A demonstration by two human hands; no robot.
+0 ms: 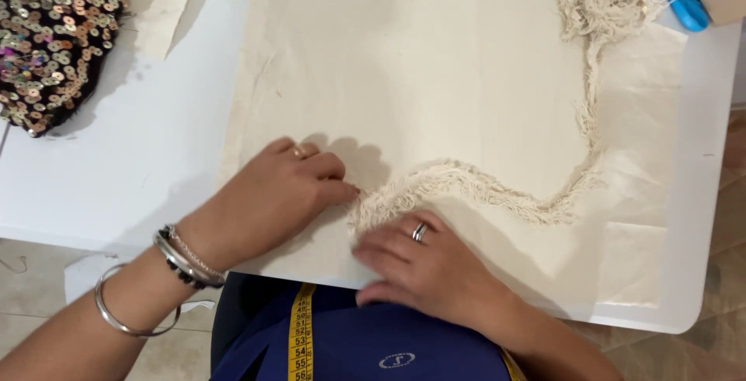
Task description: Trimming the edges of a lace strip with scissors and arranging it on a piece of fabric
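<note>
Laying fringe trim onto cream cloth, by the look of it, at the near end of the run. Left hand [284, 194] resting on the cloth [404, 62], fingers curled loosely, tips pressing at the near end of the fringe [466, 187]; not closed round anything. Right hand [423, 260] flat and spread, palm down, just beside that same end, pinning cloth against the bench [155, 148] near its front edge. Holding nothing, only pressing.

Fringe snaking from the fingertips rightward in a wave, then climbing up the right side of the cloth to a loose heap at the far edge. Blue-handled scissors [684, 0] beyond the heap, well apart from both hands. Sequinned fabric [54, 47] at the far left of the bench, untouched. Yellow tape measure [301, 334] hanging down the front of the blue garment, below the bench edge.

Step in hand, most likely: positioning the trim's end on the cloth. Most of the length lying wavy and unaligned. Next move probably calling for a steady hold with one hand and a gentle smoothing along the fringe with the other, without dragging the cloth.
</note>
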